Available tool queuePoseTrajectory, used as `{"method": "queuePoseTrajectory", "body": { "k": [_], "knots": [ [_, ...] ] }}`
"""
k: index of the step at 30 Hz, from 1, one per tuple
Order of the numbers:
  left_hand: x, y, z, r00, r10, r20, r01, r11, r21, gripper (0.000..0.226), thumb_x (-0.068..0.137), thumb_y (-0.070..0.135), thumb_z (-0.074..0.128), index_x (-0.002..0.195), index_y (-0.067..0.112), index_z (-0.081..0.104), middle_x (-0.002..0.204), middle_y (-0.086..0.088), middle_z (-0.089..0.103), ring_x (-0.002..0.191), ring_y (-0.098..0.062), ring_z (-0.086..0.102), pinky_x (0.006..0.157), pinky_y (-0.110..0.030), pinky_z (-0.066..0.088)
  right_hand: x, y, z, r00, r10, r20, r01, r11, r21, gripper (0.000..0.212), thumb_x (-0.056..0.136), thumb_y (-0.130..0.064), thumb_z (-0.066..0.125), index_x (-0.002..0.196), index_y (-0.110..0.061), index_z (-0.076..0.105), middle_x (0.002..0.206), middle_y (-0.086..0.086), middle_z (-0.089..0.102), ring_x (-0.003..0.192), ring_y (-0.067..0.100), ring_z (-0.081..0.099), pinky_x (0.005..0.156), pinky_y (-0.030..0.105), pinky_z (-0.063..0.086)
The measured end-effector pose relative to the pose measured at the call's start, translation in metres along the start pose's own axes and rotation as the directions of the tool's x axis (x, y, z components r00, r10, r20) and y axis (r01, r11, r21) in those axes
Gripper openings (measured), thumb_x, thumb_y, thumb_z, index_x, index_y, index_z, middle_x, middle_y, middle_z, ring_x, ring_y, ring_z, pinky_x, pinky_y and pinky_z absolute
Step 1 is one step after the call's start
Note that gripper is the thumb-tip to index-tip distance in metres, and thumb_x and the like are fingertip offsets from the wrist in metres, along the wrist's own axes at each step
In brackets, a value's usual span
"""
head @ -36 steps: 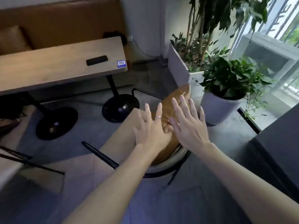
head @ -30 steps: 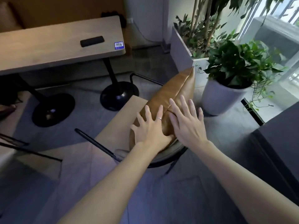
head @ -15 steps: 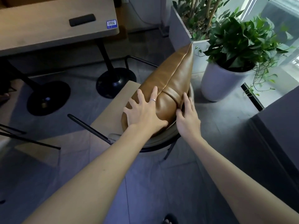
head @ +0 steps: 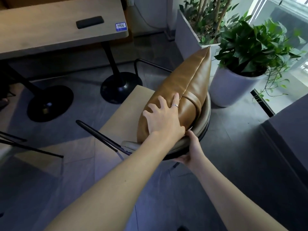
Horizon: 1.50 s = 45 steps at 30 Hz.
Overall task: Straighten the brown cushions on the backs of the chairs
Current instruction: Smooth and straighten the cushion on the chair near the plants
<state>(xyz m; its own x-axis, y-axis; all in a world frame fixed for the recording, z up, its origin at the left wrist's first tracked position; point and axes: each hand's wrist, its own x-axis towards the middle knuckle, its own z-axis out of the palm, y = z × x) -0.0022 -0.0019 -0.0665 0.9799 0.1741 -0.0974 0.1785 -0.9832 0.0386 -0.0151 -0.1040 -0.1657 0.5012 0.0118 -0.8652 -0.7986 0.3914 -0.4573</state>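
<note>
A brown leather cushion (head: 185, 82) with a centre seam and a strap stands against the curved backrest (head: 202, 124) of a chair with a beige seat (head: 126, 114). My left hand (head: 164, 119), wearing a ring, lies flat on the cushion's near end with fingers spread. Lower down, my right hand (head: 192, 151) grips the near rim of the backrest, thumb on top and fingers hidden beneath it.
A wooden table (head: 55, 30) on black pedestal bases (head: 120, 87) carries a dark flat object (head: 89, 22). A white potted plant (head: 240, 72) and a rectangular planter (head: 188, 30) stand right of the chair. A dark counter (head: 290, 124) is at the far right.
My right hand has left the cushion's right side and dropped to grip the backrest rim. My left hand stayed pressed on the cushion. The view has tilted down and closer.
</note>
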Motion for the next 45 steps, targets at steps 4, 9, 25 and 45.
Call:
{"method": "queuePoseTrajectory", "body": {
  "k": [4,9,25,45],
  "knots": [
    [0.003,-0.005,0.000,1.000,0.017,-0.002,-0.017,1.000,0.008,0.106,0.079,0.060,0.064,0.156,0.033,-0.004,0.161,-0.020,0.016,0.134,-0.052,0.032,0.098,-0.060,0.033,0.006,0.008,0.011,0.998,-0.011,-0.067,0.016,0.997,0.074,0.108,0.044,-0.053,0.077,0.144,-0.020,0.053,0.133,0.017,0.067,0.108,0.045,0.071,0.085,0.072,0.058],
    [0.009,-0.035,-0.003,0.999,0.047,-0.004,-0.047,0.999,0.018,0.105,0.078,0.058,0.066,0.156,0.035,-0.002,0.161,-0.018,0.019,0.133,-0.049,0.034,0.098,-0.060,0.034,0.002,0.024,0.039,0.995,-0.033,-0.090,0.041,0.996,0.085,0.084,0.072,-0.049,0.076,0.145,-0.020,0.048,0.132,0.018,0.067,0.104,0.046,0.072,0.085,0.071,0.060],
    [0.056,-0.177,-0.009,0.976,0.216,-0.014,-0.215,0.975,0.060,0.106,0.074,0.061,0.071,0.153,0.046,0.002,0.161,-0.007,0.026,0.135,-0.036,0.039,0.100,-0.059,0.034,-0.004,0.083,0.182,0.988,-0.012,-0.152,0.046,0.975,0.216,0.066,0.079,-0.035,0.076,0.132,-0.021,0.040,0.124,0.012,0.062,0.106,0.038,0.071,0.084,0.056,0.064],
    [0.114,-0.323,-0.024,0.947,0.320,-0.005,-0.319,0.943,0.092,0.110,0.071,0.056,0.074,0.151,0.052,-0.001,0.163,0.000,0.022,0.142,-0.029,0.028,0.103,-0.057,0.032,0.019,0.135,0.346,0.989,0.023,-0.145,0.038,0.913,0.407,0.066,0.084,-0.033,0.077,0.133,-0.020,0.034,0.112,0.009,0.049,0.094,0.028,0.061,0.078,0.049,0.061]
  ]
}}
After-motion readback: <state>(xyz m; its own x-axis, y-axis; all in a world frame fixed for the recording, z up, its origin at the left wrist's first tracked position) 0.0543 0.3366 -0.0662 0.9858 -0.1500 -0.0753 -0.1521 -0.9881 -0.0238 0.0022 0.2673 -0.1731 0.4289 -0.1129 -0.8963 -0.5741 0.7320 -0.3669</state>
